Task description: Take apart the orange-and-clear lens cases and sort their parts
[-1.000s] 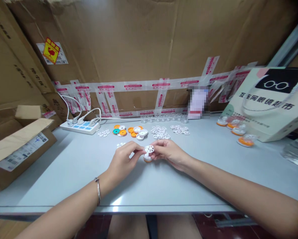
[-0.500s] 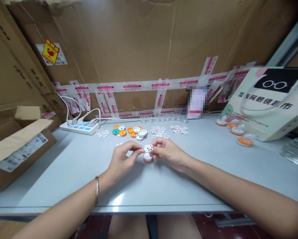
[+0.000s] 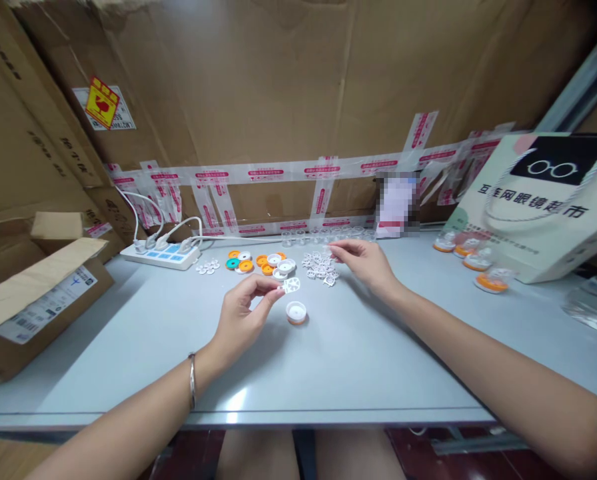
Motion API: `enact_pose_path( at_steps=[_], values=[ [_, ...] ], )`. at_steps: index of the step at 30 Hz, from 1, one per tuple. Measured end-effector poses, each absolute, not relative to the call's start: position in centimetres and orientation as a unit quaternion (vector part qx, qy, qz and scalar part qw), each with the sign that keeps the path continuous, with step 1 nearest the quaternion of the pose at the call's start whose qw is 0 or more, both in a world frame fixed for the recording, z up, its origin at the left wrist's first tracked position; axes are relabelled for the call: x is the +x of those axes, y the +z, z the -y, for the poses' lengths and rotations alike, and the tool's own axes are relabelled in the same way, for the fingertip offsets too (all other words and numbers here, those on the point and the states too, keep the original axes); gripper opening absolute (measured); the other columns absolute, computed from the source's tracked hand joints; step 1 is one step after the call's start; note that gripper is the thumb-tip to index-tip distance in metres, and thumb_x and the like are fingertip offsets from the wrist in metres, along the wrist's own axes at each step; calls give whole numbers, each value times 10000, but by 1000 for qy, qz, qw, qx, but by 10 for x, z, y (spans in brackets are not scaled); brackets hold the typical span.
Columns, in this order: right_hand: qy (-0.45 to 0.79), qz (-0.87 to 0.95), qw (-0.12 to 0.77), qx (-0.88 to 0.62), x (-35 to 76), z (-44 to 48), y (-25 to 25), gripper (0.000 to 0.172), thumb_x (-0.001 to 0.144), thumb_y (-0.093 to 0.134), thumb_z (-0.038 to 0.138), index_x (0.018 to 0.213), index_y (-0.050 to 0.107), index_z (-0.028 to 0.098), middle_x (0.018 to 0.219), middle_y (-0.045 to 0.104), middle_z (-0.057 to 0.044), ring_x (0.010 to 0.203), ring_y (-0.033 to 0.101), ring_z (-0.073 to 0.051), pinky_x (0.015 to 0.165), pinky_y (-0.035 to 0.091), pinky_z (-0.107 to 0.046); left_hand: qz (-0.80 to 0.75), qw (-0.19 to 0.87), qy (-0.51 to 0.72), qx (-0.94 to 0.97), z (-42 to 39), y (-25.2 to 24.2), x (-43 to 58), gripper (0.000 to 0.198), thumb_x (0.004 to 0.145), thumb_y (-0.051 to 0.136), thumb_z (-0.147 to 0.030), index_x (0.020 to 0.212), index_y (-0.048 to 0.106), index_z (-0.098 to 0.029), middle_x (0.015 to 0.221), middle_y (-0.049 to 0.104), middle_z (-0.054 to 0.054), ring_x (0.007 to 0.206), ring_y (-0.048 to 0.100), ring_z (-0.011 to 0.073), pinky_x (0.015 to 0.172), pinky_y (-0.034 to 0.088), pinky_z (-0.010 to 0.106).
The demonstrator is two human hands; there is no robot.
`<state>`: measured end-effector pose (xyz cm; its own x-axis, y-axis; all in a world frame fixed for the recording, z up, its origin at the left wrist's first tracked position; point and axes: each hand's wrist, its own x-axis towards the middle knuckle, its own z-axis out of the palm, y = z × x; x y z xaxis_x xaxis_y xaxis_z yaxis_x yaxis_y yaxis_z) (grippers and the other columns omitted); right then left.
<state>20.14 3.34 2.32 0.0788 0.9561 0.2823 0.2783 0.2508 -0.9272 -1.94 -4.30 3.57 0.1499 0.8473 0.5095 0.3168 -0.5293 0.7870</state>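
Observation:
My left hand (image 3: 246, 310) is closed in a pinch on a flat white plastic piece (image 3: 292, 285) with a spoked, cut-out round end. Just below that piece, on the table, stands a round white cup-like part with an orange base (image 3: 296, 313). My right hand (image 3: 363, 263) is farther back, thumb and fingertips pressed together over a pile of white cut-out pieces (image 3: 319, 265). Whatever lies between its fingertips is too small to make out. Beside the pile are orange and white round caps (image 3: 268, 269), plus another group with a teal cap (image 3: 232, 264).
Small white discs (image 3: 207, 267) lie near a power strip (image 3: 161, 254). Clear plastic cups (image 3: 301, 237) line the back beside a blurred upright card (image 3: 394, 207). Several assembled orange-based pieces (image 3: 492, 280) sit by a paper bag (image 3: 543, 207). An open carton (image 3: 38, 300) stands left.
My right hand has let go of the white plastic piece and moved back and right to the pile. My left hand keeps the piece, slightly higher; the white and orange part is uncovered.

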Motion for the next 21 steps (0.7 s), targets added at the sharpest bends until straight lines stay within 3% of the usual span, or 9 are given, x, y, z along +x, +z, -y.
enact_pose_path(
  at_steps=[3, 9, 13, 19, 21],
  values=[
    [254, 631, 486, -549, 210, -49, 13, 250, 688, 590, 331, 796, 675, 123, 760, 666, -70, 693, 582, -161, 690, 436, -293, -416, 275, 498, 709, 43, 35, -20, 102, 786, 567, -252, 762, 584, -154, 766, 622, 27, 727, 577, 131, 694, 470, 243],
    [231, 658, 441, -565, 204, -54, 1, 186, 642, 632, 337, 674, 684, 161, 667, 655, -37, 625, 548, -158, 619, 403, -284, -436, 340, 498, 668, 39, 34, -19, 130, 767, 583, -281, 768, 586, -150, 771, 618, 25, 709, 574, 124, 667, 469, 234],
    [214, 667, 449, -554, 198, -46, 10, 268, 657, 637, 388, 772, 681, 150, 699, 629, -41, 638, 521, -152, 621, 404, -284, -435, 396, 500, 636, 39, 37, -17, 140, 752, 583, -284, 748, 580, -144, 710, 597, 9, 644, 556, 105, 631, 469, 222],
    [298, 772, 453, -333, 166, 7, 41, 279, 747, 596, 292, 1017, 623, 225, 951, 635, -37, 818, 576, -146, 767, 449, -297, -411, 505, 479, 589, 36, 34, -19, 158, 769, 589, -292, 751, 595, -136, 679, 583, 2, 623, 533, 82, 623, 454, 196],
    [318, 777, 461, -288, 157, 22, 45, 242, 772, 568, 249, 1005, 632, 237, 978, 630, -36, 853, 583, -143, 797, 452, -304, -390, 547, 467, 574, 35, 31, -19, 167, 775, 590, -305, 774, 603, -139, 696, 583, 4, 633, 538, 81, 630, 454, 198]
  ],
)
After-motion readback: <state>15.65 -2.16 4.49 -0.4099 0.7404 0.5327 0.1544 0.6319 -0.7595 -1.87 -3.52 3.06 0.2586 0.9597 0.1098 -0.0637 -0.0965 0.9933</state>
